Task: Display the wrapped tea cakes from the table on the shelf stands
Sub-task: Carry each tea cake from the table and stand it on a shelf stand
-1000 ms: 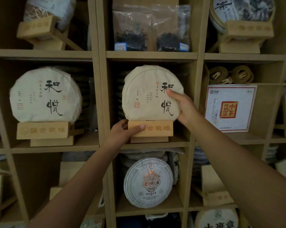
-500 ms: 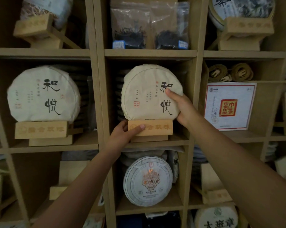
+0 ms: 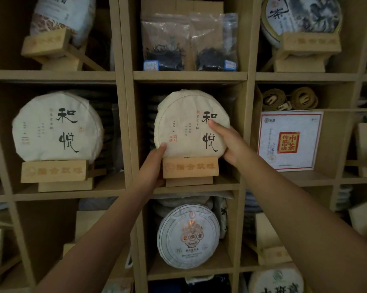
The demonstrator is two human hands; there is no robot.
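Middle cubby of shelf (image 3: 191,76): tea cake (image 3: 186,123) upright on wooden stand (image 3: 190,167). Left hand (image 3: 155,163) at cake's lower-left edge and stand's left end; right hand (image 3: 229,142) on cake's right face and edge. Cubby to the left: second cake (image 3: 55,125) on its own stand (image 3: 53,171). Cubby to the right: flat box (image 3: 290,140) standing upright, rolled bands (image 3: 288,99) on a ledge above it. Cubby above: two tea bags (image 3: 189,42) side by side. Cubby below: another cake (image 3: 189,235) leaning upright, stacked cakes behind it.
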